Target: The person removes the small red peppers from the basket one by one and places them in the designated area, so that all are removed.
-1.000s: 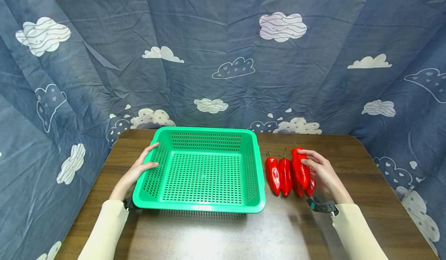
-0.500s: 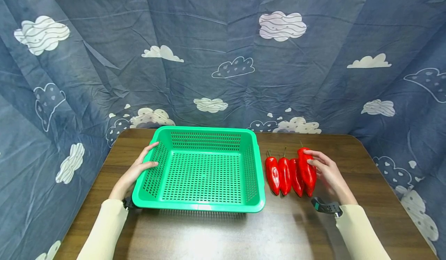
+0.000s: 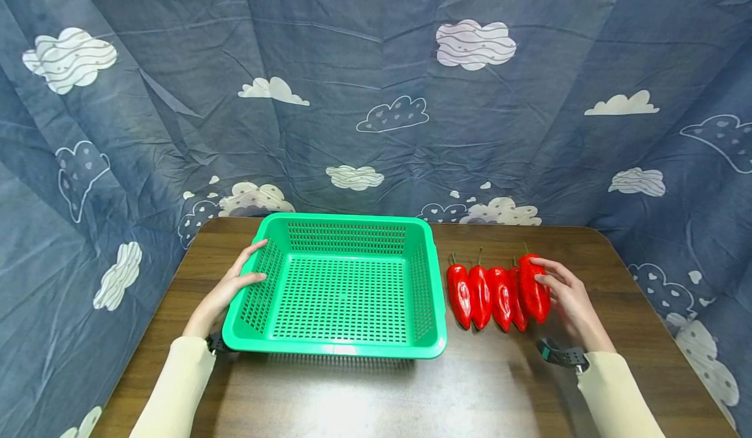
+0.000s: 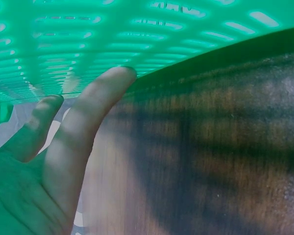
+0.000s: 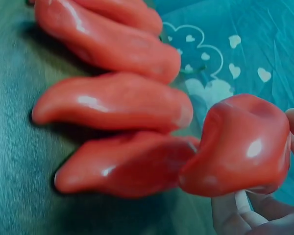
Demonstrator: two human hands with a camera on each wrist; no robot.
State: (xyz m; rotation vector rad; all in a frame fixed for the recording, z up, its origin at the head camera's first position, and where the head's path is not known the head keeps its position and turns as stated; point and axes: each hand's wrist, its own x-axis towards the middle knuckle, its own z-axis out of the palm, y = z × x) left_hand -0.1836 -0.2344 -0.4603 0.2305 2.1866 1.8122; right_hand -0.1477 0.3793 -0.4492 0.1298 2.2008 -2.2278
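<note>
A green plastic basket (image 3: 341, 352) with slotted walls sits on the table. My left hand (image 3: 228, 289) grips its left side, with the thumb and a finger over the rim on the inside. Other fingers (image 4: 83, 122) lie against the outer wall in the left wrist view. To the basket's right, several red peppers (image 3: 480, 297) lie side by side, stems pointing away from me. Held by my right hand (image 3: 566, 294) is another red pepper (image 3: 534, 288), just right of that row. The right wrist view shows this held pepper (image 5: 240, 147) raised, its tip toward the camera.
The brown wooden table (image 3: 623, 307) extends right of the peppers and in front of the basket. A dark blue curtain (image 3: 376, 151) with white clouds hangs behind the table and at both sides.
My right hand has carried the held pepper to the right, from above the row to beyond its right end, uncovering the peppers below. The left hand and the basket have stayed put.
</note>
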